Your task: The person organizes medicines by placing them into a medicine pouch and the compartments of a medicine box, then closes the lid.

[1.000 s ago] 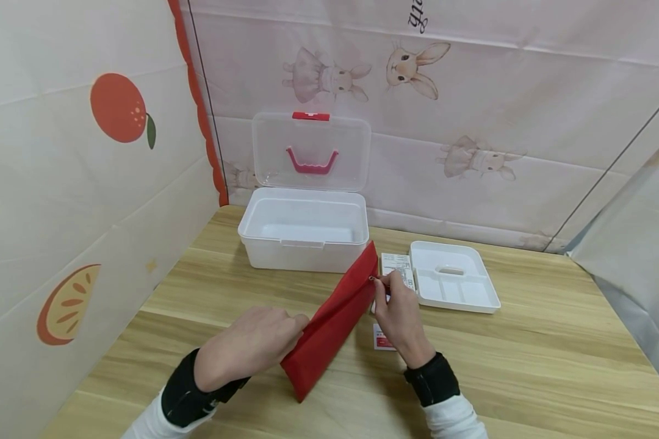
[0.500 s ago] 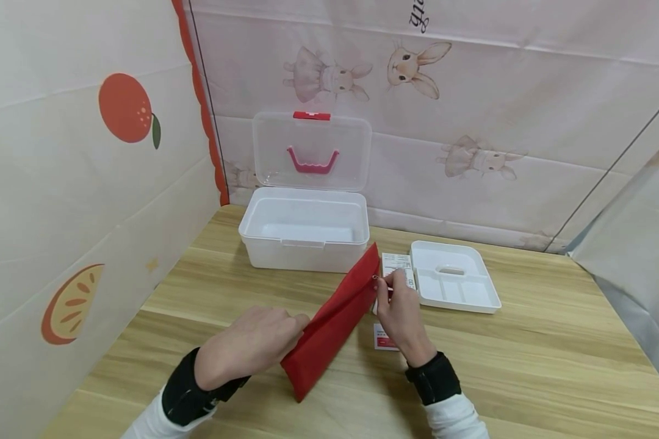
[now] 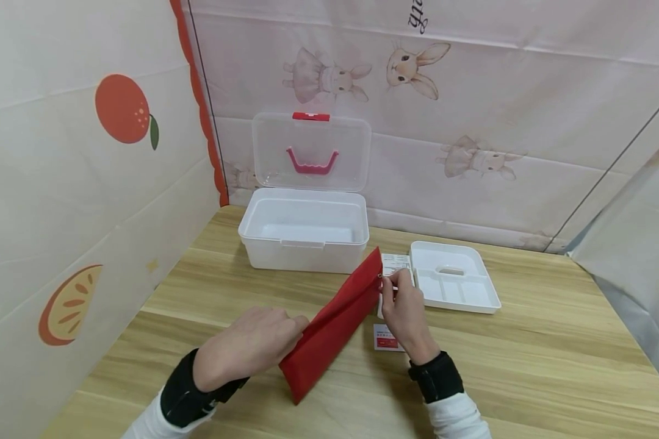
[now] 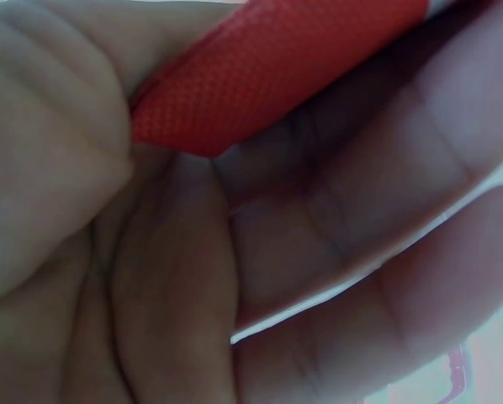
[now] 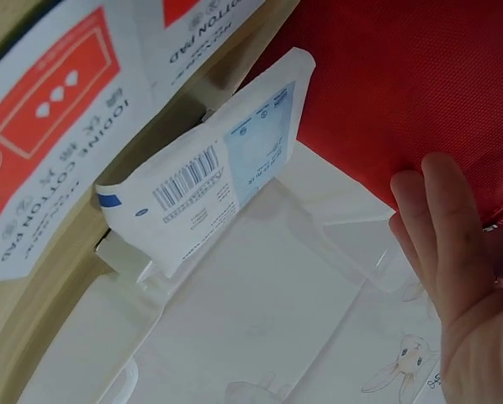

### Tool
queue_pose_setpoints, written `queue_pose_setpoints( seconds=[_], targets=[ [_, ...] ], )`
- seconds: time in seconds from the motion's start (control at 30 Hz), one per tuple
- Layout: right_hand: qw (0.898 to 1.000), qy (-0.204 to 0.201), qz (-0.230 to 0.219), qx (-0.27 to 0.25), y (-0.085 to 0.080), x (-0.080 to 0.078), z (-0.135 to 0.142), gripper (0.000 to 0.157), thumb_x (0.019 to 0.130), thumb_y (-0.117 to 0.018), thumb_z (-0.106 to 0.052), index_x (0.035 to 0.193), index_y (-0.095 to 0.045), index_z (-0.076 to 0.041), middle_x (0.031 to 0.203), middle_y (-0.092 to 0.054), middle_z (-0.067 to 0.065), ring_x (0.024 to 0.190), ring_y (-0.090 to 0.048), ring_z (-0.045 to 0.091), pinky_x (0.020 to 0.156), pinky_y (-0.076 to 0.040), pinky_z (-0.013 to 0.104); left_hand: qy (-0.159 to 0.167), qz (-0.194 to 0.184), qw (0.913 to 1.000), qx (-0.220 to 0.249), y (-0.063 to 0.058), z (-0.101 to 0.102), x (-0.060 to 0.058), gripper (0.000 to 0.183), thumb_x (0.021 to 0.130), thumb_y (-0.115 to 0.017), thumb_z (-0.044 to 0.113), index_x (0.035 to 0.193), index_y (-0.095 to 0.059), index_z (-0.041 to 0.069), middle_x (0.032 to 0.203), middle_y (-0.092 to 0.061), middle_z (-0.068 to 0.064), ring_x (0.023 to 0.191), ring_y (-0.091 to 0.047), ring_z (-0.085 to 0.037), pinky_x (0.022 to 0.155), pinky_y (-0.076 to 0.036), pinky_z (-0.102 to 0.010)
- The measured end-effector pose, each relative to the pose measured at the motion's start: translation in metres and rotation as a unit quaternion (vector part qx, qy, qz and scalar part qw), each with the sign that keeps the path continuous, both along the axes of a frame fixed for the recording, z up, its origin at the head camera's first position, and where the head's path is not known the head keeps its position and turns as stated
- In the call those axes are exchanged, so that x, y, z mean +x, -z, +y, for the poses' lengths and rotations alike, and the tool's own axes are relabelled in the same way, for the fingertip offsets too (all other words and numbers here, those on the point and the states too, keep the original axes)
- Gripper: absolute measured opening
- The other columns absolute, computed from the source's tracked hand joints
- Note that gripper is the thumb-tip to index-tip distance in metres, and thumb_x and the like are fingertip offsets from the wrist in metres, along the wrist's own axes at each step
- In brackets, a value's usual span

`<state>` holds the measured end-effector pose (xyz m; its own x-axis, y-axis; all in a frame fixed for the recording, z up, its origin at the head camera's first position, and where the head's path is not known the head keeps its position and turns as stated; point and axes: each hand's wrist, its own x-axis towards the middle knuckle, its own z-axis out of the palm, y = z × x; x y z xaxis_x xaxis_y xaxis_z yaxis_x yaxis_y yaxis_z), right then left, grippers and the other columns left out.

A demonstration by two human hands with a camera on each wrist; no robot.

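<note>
On the far side of the tabletop point(image 3: 538, 366), a box point(image 3: 307, 255) stands left of a tray point(image 3: 461, 289), with a pouch point(image 3: 335, 332) nearer and a packet point(image 3: 386, 338) right of the pouch.

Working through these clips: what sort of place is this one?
Probably a makeshift tabletop booth, perhaps set up indoors: a wood-grain table is flanked by a fruit-print sheet on the left and backed by a rabbit-print sheet.
</note>
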<state>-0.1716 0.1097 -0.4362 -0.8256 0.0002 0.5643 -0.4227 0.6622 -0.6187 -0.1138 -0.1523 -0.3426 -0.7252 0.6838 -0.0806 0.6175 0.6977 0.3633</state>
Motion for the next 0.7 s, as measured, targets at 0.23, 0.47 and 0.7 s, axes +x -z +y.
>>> queue_pose_setpoints(
  seconds=[0.23,0.47,0.7],
  targets=[
    [1.0,0.012,0.011,0.003,0.0013,-0.0012,0.0031,0.01,0.097,-0.058,0.001,0.092,-0.049,0.0,0.084,-0.067,0.019,0.079,-0.073,0.03,0.064,-0.06,0.04,-0.001,0.007,0.9999,-0.009,0.0,-0.0001,0.0006,0.005,0.093,-0.064,0.005,0.096,-0.067,0.007,0.061,-0.052,0.01,0.052,-0.046,-0.004,0.048,-0.035,-0.019],
    [1.0,0.024,-0.008,0.0,0.0001,-0.0017,0.007,0.01,0.098,-0.057,-0.001,0.093,-0.048,-0.001,0.086,-0.067,0.02,0.083,-0.074,0.032,0.064,-0.06,0.04,0.009,0.015,0.9997,-0.014,-0.0008,-0.0006,0.0019,0.006,0.093,-0.063,0.004,0.094,-0.067,0.009,0.06,-0.05,0.011,0.051,-0.044,-0.003,0.048,-0.034,-0.019],
    [0.999,0.029,-0.019,0.004,-0.0007,-0.002,0.0092,0.01,0.098,-0.058,-0.002,0.095,-0.048,-0.001,0.088,-0.068,0.02,0.085,-0.073,0.032,0.068,-0.06,0.042,0.017,0.032,0.9991,-0.022,-0.0017,-0.001,0.003,0.006,0.092,-0.064,0.003,0.091,-0.066,0.009,0.059,-0.048,0.011,0.051,-0.042,-0.003,0.047,-0.033,-0.019]
  ],
)
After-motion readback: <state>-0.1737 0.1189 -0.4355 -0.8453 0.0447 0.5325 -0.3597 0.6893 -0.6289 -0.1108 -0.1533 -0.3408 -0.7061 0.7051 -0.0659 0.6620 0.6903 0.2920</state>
